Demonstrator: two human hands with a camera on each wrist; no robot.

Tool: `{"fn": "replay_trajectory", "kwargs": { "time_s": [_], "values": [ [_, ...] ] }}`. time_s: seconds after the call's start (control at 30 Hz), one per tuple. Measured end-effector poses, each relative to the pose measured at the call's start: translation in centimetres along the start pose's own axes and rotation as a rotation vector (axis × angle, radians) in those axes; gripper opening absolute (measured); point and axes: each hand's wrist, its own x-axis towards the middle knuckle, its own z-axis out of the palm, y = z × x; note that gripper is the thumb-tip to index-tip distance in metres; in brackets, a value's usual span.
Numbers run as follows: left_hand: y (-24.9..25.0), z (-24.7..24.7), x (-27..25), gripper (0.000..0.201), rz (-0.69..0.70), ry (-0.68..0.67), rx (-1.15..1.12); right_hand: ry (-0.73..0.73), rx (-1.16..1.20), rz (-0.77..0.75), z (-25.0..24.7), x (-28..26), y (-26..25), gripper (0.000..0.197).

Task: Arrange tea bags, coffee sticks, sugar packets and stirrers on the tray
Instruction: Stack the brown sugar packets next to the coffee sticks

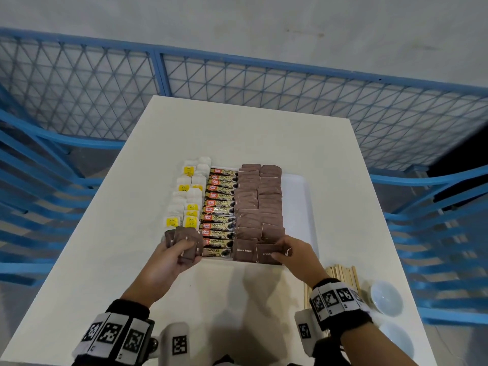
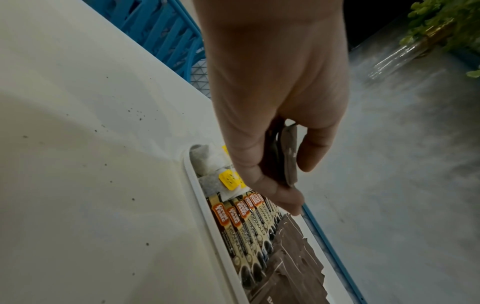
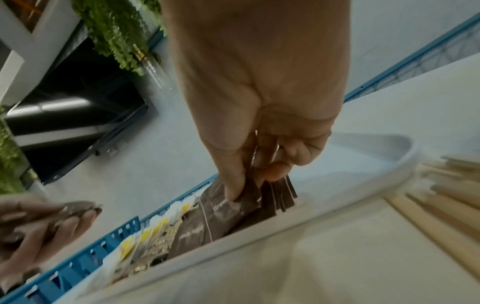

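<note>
A white tray point(image 1: 298, 207) on the table holds a left column of tea bags point(image 1: 188, 196) with yellow tags, a middle column of coffee sticks point(image 1: 220, 210), and two columns of brown sugar packets point(image 1: 260, 199). My left hand point(image 1: 174, 257) grips a fanned stack of brown sugar packets point(image 1: 188, 243) over the tray's near left corner; the wrist view shows the stack point(image 2: 288, 156) edge-on between thumb and fingers. My right hand point(image 1: 289, 253) pinches a brown sugar packet point(image 1: 268, 256) at the near end of the right sugar column, also seen in the right wrist view point(image 3: 233, 203). Wooden stirrers point(image 1: 340, 276) lie on the table.
The tray's right strip is bare white. A small white bowl point(image 1: 386, 297) sits at the table's right edge near the stirrers, with another white dish point(image 1: 398, 339) nearer me. Blue mesh fencing point(image 1: 237, 77) surrounds the white table point(image 1: 237, 133).
</note>
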Motion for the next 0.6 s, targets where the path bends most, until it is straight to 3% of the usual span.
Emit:
{"fn": "replay_trajectory", "kwargs": {
  "time_s": [0.23, 0.43, 0.6],
  "values": [
    [-0.2, 0.0, 0.1, 0.039, -0.002, -0.013, 0.021, 0.060, -0.077, -0.045, 0.9, 0.3, 0.2, 0.021],
    [-0.5, 0.0, 0.1, 0.037, -0.006, -0.008, 0.071, 0.131, -0.391, -0.182, 1.0, 0.1, -0.5, 0.048],
    [-0.2, 1.0, -0.5, 0.029, 0.009, -0.025, 0.094, 0.111, -0.475, -0.243, 1.2, 0.2, -0.8, 0.046]
  ]
}}
